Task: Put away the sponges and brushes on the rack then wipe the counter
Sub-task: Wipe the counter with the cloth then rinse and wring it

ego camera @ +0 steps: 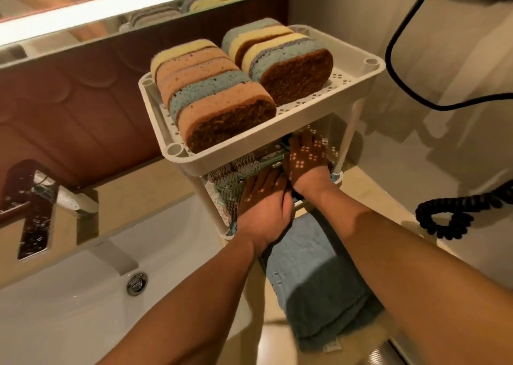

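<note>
Under top tier (249, 141), right hand (305, 157) outstretched

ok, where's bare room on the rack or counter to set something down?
Free: the top tray's perforated floor in front of the right sponge row; the counter between rack and coiled cord. Crowded: lower tier, full of brushes plus left hand and right hand; towel covers the counter in front.

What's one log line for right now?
sponges: top of rack | left hand, right hand: at brushes, lower shelf | towel: on counter | wiping: not begun
</note>
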